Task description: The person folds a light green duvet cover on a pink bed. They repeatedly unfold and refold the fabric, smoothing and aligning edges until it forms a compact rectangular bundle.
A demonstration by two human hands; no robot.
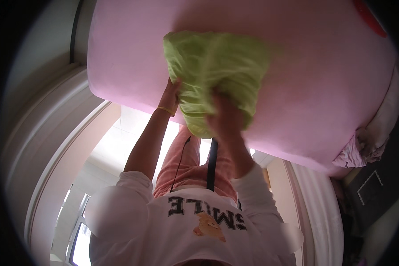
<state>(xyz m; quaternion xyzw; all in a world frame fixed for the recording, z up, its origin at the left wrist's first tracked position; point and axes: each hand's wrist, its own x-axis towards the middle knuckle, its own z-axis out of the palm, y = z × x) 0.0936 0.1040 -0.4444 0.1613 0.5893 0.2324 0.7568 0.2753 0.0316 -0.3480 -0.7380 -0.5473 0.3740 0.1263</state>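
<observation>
A light-green, wrinkled fabric bundle (219, 63) lies over the near part of a bed with a pink sheet (302, 93). Its near end reaches the bed's edge, just above my legs. My left hand (173, 93) grips the bundle's left side, thumb on top and the other fingers hidden beneath or behind it. A yellow band circles that wrist. Over the lower right part of the bundle is my right hand (227, 114), blurred by motion. Whether its fingers pinch the fabric or only rest on it is unclear.
A red patch (370, 18) shows at the bed's far right. Crumpled pink bedding (354, 153) hangs at the right corner, beside a dark panel (372, 196). A door frame (66, 156) stands to the left, and a pale curtain (319, 199) hangs at lower right.
</observation>
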